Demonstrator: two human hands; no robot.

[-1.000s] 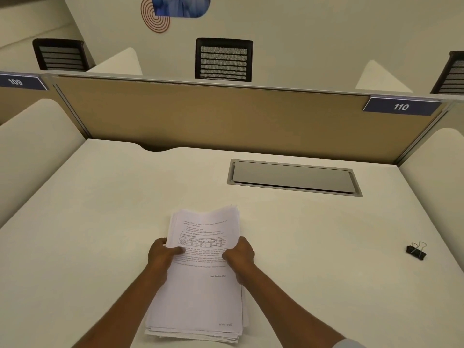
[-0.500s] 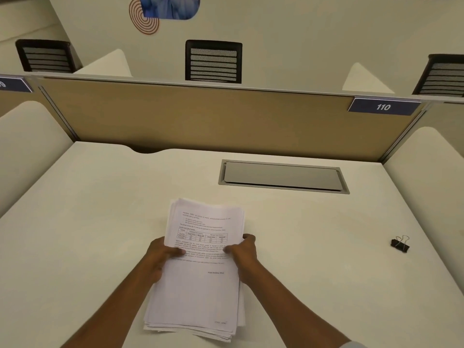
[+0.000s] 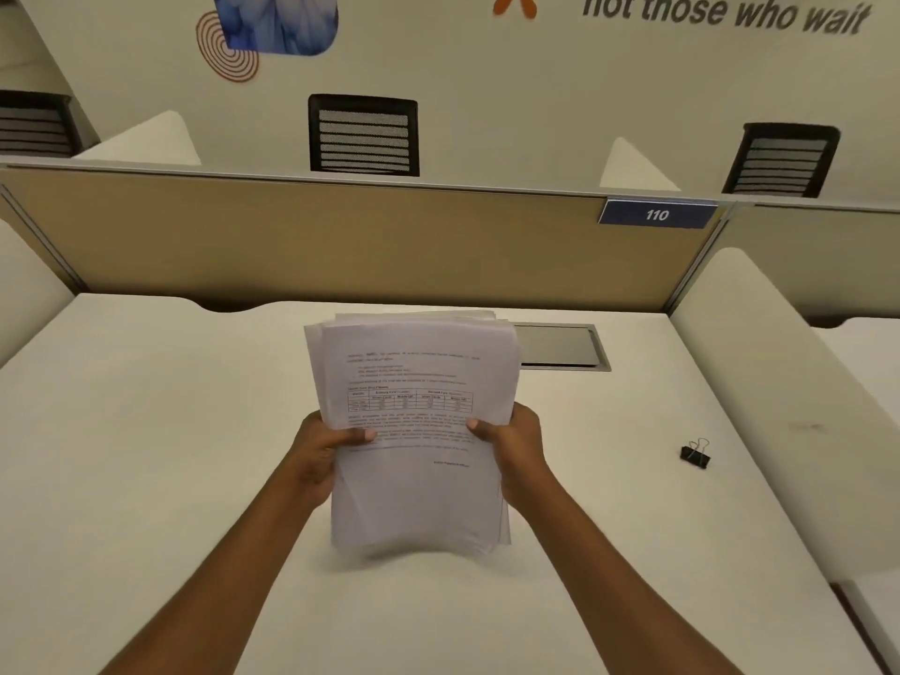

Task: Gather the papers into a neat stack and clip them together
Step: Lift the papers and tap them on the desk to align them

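Observation:
A stack of white printed papers [image 3: 414, 494] stands nearly upright above the white desk [image 3: 146, 455], its bottom edge low over the desktop and blurred. My left hand [image 3: 321, 450] grips the stack's left edge, thumb on the front page. My right hand [image 3: 511, 445] grips the right edge the same way. The top edges of the sheets are slightly uneven. A black binder clip [image 3: 695, 454] lies on the desk far to the right, apart from both hands.
A grey cable hatch [image 3: 560, 345] is set into the desk behind the papers. A tan partition [image 3: 292, 236] with a "110" sign [image 3: 657, 215] closes the far side. White side dividers flank the desk. Black chairs stand beyond the partition.
Both hands have lifted the stack from lying flat on the desk to standing nearly upright. The camera has tilted upward.

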